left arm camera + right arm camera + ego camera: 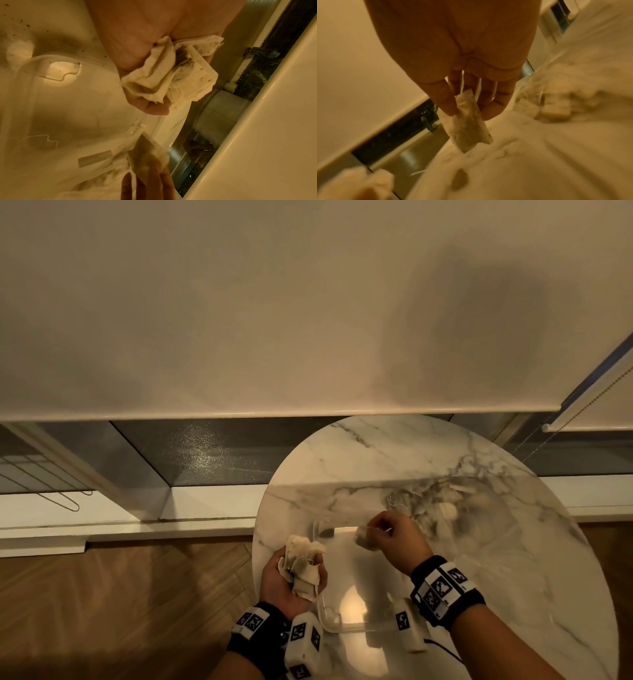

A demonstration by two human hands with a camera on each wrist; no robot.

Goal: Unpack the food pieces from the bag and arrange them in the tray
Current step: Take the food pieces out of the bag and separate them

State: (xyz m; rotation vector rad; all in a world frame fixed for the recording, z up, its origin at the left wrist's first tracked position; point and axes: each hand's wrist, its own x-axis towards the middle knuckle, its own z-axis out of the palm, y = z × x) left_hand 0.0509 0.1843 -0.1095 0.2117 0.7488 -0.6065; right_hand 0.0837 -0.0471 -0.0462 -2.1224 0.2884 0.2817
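One tea bag (327,531) lies in the clear tray (346,626); left fingers (317,563) clutch a bunch (303,566), right fingers (375,530) pinch another (363,539).

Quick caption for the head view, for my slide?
Left hand holds bunched tea bags; right hand pinches one tea bag above clear tray.

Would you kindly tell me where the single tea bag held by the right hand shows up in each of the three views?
Head: the single tea bag hangs from the right hand, centre-right, over the clear tray.
Left wrist: single tea bag at bottom centre, above the right hand's fingertips.
Right wrist: single tea bag in the centre, pinched below the fingers.
Shared landmark: the bunch of tea bags in the left hand.
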